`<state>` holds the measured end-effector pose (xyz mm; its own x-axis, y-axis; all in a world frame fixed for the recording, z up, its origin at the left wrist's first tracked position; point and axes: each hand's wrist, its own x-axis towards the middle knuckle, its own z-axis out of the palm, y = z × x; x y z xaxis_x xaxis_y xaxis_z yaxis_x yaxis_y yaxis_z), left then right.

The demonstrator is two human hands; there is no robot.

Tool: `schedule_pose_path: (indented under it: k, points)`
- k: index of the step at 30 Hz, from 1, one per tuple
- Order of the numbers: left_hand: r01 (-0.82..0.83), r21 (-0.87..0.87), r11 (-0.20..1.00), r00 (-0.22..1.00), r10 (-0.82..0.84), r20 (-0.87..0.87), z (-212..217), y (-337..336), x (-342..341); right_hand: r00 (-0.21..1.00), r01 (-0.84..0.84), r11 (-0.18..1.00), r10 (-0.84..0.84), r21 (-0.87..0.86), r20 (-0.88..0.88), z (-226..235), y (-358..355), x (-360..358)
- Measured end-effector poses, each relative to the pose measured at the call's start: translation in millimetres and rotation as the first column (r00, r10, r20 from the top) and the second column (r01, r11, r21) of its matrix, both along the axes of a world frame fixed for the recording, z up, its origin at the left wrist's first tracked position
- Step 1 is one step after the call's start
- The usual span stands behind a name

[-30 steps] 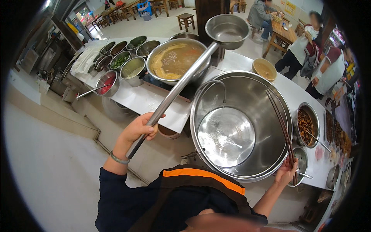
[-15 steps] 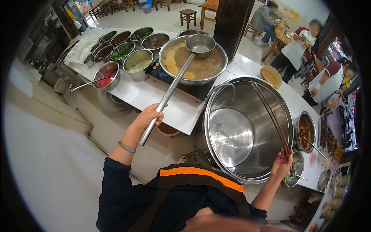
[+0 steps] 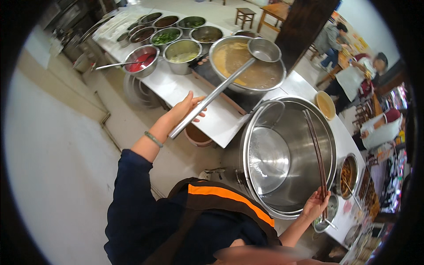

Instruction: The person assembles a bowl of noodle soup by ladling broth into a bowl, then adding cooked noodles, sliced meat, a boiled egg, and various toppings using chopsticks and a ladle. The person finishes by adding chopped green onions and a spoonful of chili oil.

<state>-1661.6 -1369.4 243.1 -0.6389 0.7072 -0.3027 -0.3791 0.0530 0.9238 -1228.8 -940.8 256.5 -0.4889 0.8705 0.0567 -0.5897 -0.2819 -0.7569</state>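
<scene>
My left hand (image 3: 183, 112) is gripping a long ladle (image 3: 263, 49) over the broth pot (image 3: 245, 70), not yet dipped; my right hand (image 3: 316, 204) is pinching long chopsticks (image 3: 316, 154) over the steel stockpot (image 3: 327, 132).

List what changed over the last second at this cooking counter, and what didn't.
The left hand kept its grip on the long-handled ladle and swung its bowl from beyond the broth pot to over the broth inside it. Nothing was picked up or released. The right hand still holds the long chopsticks over the big steel pot. The small bowls of toppings stayed where they were.
</scene>
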Motion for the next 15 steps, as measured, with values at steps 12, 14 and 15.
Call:
schedule_pose_path:
  k: [12,14,15]
  points:
    - [-0.647,-0.438,0.624,0.157,-0.454,-0.877,-41.5,-30.9,-131.2,0.987,0.057,0.994,-0.069,0.091,0.142,17.7,-39.5,-29.7]
    - [-0.65,-0.437,0.621,0.093,-0.506,-0.857,-44.2,-20.2,-164.9,0.993,0.001,0.991,-0.017,0.136,0.113,23.0,-60.4,-49.3]
    - [-0.653,-0.433,0.621,0.057,-0.531,-0.846,-46.5,-14.9,-179.2,0.994,-0.006,0.989,-0.01,0.15,0.109,25.5,-72.1,-57.0]
